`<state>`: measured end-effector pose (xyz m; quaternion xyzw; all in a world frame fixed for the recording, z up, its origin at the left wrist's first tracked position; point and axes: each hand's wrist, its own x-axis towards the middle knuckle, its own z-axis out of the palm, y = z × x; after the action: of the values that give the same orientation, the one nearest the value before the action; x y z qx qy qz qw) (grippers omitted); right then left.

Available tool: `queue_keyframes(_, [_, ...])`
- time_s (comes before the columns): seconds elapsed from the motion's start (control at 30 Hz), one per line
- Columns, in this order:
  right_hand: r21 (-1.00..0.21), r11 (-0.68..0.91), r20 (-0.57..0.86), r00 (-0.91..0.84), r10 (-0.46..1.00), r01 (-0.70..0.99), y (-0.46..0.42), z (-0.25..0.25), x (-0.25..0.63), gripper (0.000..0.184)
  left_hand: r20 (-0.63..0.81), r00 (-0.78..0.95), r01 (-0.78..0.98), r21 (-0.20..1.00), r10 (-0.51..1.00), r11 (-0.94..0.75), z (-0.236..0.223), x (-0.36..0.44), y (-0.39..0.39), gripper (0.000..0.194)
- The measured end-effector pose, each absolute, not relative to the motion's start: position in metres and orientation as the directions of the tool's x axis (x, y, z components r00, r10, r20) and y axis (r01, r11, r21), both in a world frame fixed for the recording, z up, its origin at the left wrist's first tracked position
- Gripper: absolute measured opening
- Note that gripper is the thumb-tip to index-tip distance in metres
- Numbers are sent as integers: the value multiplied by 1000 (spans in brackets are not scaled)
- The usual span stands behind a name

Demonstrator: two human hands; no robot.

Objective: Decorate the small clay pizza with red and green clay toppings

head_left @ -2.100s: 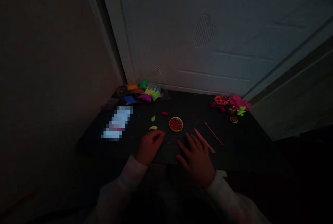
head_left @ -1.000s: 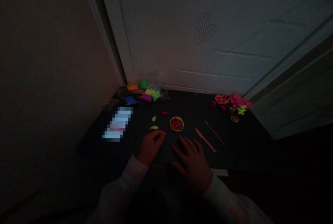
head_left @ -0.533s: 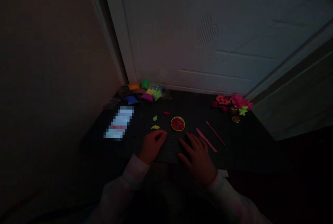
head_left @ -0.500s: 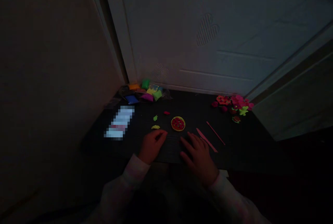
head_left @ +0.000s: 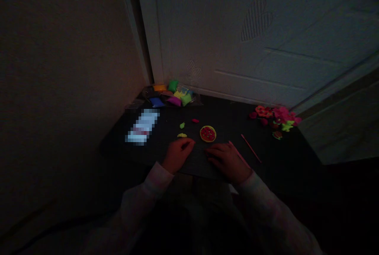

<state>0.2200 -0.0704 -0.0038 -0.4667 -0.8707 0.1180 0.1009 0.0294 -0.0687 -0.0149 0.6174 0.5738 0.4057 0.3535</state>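
Observation:
My left hand (head_left: 178, 155) rests at the near part of the dark table (head_left: 166, 148), thumb and fingertips pressed together. Whatever they may hold is hidden. Just beyond it lies a small yellow clay piece (head_left: 182, 135). My right hand (head_left: 230, 163) is low over the table, palm down, fingers stretched leftward and the thumb apart; nothing shows in it. It partly covers a pink plastic clay knife (head_left: 240, 155). Between and beyond the hands sits a small clay pizza (head_left: 208, 134) with a yellow rim and red top. A green clay piece (head_left: 182, 125) and a red one (head_left: 195, 120) lie behind.
Bags of coloured clay (head_left: 174, 96) lie at the back left. Nearer is a phone (head_left: 143, 126) with a lit, blurred screen. A thin pink stick (head_left: 251, 148) lies right of the knife. Clay flowers (head_left: 282, 115) and a small clay burger (head_left: 277, 134) are at the back right.
The view has shifted, so the table appears slightly higher and further right. My right hand has turned leftward, its fingers drawn closer together and over the knife. My left hand keeps its pinch.

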Motion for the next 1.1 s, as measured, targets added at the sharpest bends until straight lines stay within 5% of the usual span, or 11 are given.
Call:
queue_keyframes(0.67, [-289, 560, 46, -573, 818, 776, -70, -2, 226, 19, 106, 25, 420, 901, 994, -107, -18, 29, -69, 20])
queue_keyframes(1.1, [-143, 527, 152, -508, 848, 838, -111, -15, 224, 40, 121, 30, 421, 899, 992, -122, -18, 29, -69, 20])
